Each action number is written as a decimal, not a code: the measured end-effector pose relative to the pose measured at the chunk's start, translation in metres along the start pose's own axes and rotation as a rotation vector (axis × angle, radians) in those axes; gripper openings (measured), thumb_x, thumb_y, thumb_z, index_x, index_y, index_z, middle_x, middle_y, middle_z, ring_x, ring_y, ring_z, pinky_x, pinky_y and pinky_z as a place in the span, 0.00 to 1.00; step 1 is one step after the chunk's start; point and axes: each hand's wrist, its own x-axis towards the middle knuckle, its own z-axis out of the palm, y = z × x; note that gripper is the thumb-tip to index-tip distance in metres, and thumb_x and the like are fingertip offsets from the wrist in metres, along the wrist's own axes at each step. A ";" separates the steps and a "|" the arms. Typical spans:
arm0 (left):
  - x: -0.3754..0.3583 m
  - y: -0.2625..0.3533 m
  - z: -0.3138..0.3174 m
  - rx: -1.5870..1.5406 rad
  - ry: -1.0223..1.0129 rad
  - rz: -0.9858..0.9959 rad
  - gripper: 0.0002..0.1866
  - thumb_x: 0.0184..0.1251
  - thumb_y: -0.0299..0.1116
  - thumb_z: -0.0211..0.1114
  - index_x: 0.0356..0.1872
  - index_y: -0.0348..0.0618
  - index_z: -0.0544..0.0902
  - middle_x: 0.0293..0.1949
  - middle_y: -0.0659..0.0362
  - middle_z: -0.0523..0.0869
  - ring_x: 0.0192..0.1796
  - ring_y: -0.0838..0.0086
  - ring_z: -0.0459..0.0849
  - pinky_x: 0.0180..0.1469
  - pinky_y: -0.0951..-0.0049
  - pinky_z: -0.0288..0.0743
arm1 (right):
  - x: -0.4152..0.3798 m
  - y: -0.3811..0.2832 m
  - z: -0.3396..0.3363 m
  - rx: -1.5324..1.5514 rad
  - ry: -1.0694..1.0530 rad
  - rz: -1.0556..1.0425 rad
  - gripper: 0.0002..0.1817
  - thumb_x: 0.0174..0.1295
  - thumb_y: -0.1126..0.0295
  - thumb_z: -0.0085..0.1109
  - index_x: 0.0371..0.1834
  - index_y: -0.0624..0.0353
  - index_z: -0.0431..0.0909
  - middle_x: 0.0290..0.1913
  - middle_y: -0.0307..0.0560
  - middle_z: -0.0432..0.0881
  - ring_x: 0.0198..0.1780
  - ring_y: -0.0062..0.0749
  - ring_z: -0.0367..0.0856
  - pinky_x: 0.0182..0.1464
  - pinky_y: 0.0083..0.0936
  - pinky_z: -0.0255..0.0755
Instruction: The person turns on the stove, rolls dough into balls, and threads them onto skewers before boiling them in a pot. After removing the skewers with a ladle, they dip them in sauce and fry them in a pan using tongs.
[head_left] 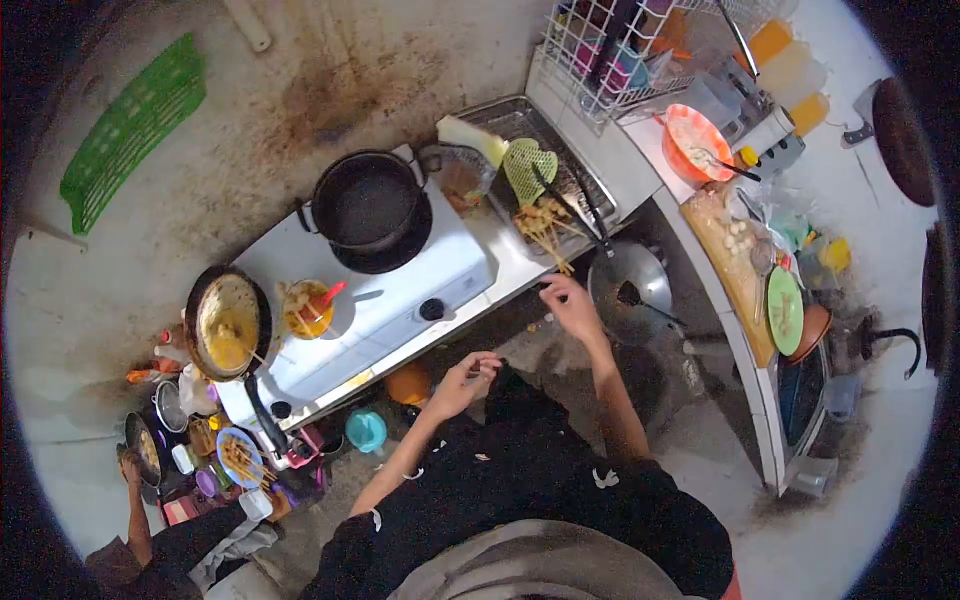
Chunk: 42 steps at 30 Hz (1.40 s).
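Note:
My left hand (468, 385) is held in front of my body, below the stove's front edge, its fingers curled; whether anything small is between them I cannot make out. My right hand (570, 305) is raised near the counter's edge, just below the skewers (545, 228), thumb and fingers bent close together. The skewers lie on a metal tray (520, 112) beside a green slotted strainer (528, 170). On the white stove (375, 305) stand a dark pot (368, 200) and a frying pan (228, 320) with yellow liquid. Between them is a bowl of orange sauce (308, 308) with a red-handled utensil.
A metal wok (630, 278) sits low beyond my right hand. At right are an orange bowl (697, 143), a cutting board (735, 270) and a green plate (785, 312). Another person's hand (130, 465) is by a small pan (147, 447) at lower left, near skewers on a plate (238, 457).

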 end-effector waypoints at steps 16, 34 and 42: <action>0.068 0.001 0.041 -0.062 0.124 -0.069 0.17 0.61 0.26 0.52 0.52 0.37 0.68 0.46 0.57 0.77 0.44 0.76 0.76 0.49 0.76 0.69 | 0.153 0.163 -0.065 -0.704 0.065 0.015 0.40 0.47 0.57 0.63 0.54 0.78 0.57 0.51 0.72 0.65 0.56 0.60 0.63 0.58 0.40 0.59; -0.137 -0.042 -0.117 -0.132 1.315 0.064 0.24 0.62 0.35 0.57 0.56 0.36 0.62 0.51 0.52 0.71 0.52 0.74 0.71 0.51 0.78 0.66 | -0.012 -0.073 0.011 0.103 0.438 -0.182 0.32 0.57 0.68 0.56 0.61 0.67 0.52 0.62 0.62 0.59 0.65 0.43 0.56 0.65 0.30 0.47; -0.134 -0.081 -0.246 -1.064 1.263 0.296 0.22 0.62 0.38 0.57 0.52 0.35 0.66 0.47 0.56 0.74 0.44 0.75 0.75 0.41 0.81 0.68 | -0.036 -0.217 0.145 0.171 -0.467 -0.303 0.25 0.56 0.62 0.57 0.55 0.65 0.67 0.45 0.48 0.77 0.43 0.27 0.76 0.49 0.22 0.65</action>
